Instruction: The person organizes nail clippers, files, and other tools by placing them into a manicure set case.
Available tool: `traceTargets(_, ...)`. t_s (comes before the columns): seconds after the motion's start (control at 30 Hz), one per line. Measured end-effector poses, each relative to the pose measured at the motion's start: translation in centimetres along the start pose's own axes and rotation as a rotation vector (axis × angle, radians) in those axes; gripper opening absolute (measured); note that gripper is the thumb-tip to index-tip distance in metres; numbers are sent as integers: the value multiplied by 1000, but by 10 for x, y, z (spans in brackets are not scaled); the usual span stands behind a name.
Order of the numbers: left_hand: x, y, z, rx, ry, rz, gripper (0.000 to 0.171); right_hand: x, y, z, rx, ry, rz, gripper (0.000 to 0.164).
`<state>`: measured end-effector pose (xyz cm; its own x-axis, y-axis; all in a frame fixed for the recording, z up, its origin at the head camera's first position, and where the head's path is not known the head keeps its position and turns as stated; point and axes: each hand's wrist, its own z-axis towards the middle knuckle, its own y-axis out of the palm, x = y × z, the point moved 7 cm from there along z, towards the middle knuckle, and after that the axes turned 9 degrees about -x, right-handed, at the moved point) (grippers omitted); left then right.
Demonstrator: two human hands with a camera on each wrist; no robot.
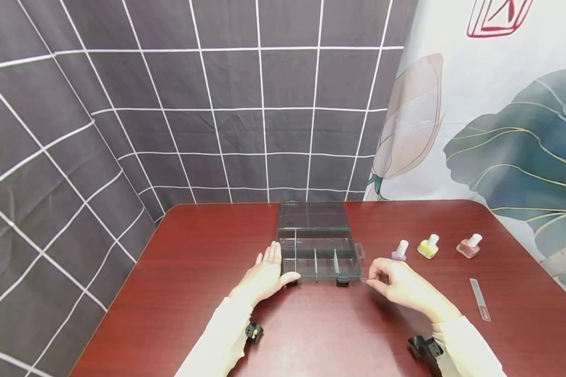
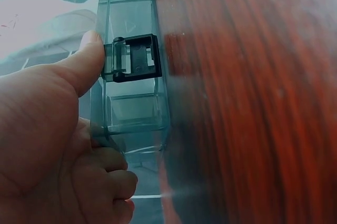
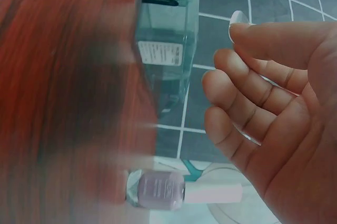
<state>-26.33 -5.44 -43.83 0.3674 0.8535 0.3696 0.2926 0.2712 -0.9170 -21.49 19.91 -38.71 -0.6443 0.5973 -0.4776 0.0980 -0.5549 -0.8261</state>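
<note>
While the left hand (image 1: 261,275) grips the hard, clear box (image 3: 162,26) by its near left corner on the wood-grained table (image 1: 207,251), the right hand (image 1: 401,285) pinches a thin, rounded piece (image 3: 239,19) — too small to identify — beside its right end; steadying the box seems the step in hand, and the next move likely calls for a light pinch.

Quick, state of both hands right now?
Left hand: holding the clear box at its near left corner.
Right hand: pinching a small, thin clear piece; can't tell what it is.
</note>
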Motion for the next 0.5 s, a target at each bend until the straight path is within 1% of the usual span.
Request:
traceTargets(0.17,1,0,-1,-3,-1,-2,90,1,3,7,5,-8,0,33)
traceTargets(0.5,1,0,0,-1,-8,11,91,3,12,17,-29,18,6,30)
